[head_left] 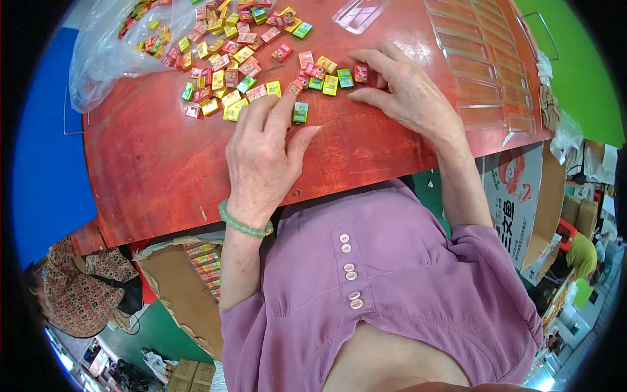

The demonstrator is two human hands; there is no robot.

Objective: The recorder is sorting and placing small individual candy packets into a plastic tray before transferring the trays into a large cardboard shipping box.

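Small candy-box-like packets (219,78) in red, pink, yellow and green lie scattered on a red tabletop. My left hand (261,150) has its fingers stretched over the near side of the pile, at a pink packet (294,87). Its thumb stands apart, beside a green packet (300,112). Over to the right, my right hand (411,95) is open, thumb and index finger spread around a red packet (361,73). Whether they touch it I cannot tell. A loose row with a green packet (345,78) and a yellow packet (330,85) runs between the hands.
A clear plastic bag (108,59) with more packets lies at the far left. One small clear tray (359,14) sits at the back; long clear trays (473,65) are on the right. Below the table stand cardboard boxes (176,281). Another person (91,284) is at the lower left.
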